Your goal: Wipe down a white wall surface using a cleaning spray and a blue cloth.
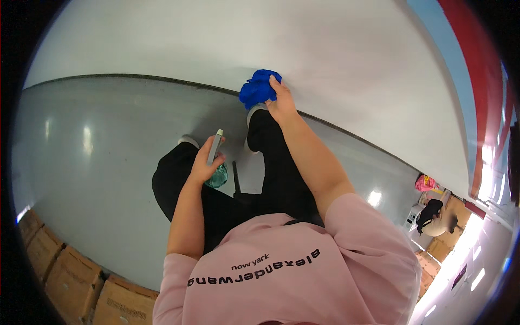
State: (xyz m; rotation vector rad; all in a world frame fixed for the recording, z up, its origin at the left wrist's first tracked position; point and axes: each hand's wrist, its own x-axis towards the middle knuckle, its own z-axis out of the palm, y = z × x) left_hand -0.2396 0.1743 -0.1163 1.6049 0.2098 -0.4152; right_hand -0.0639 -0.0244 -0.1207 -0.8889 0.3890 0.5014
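Pressing a crumpled blue cloth [260, 88] against the lower part of a plain white wall [227, 43], the person's right hand [280, 100] lay fingers-down over the rag, bunching it against the paint just above the dark strip [135, 77] where wall met floor. The left hand [205, 165] was curled around a spray bottle [215, 160] with a grey head and a greenish clear body, held low in front of the black trousers [271, 173], well apart from the cloth. I could see a pale shoe [255, 110] just under the cloth hand and another [188, 141] off to the left. The floor [92, 179] was smooth grey and glossy, throwing back soft spots of ceiling light, and it ran wide and bare to the person's left along the foot of the wall. Along the near left edge stood a row of brown cardboard boxes [70, 281], set well back from the feet. To the right the wall carried a blue band [449, 49] and a red band [482, 59] higher up, and far down that side another person [433, 216] was bent among more boxes and a bright pink thing [425, 183], well clear of the one working. A pink shirt [303, 271] filled the bottom of my view.
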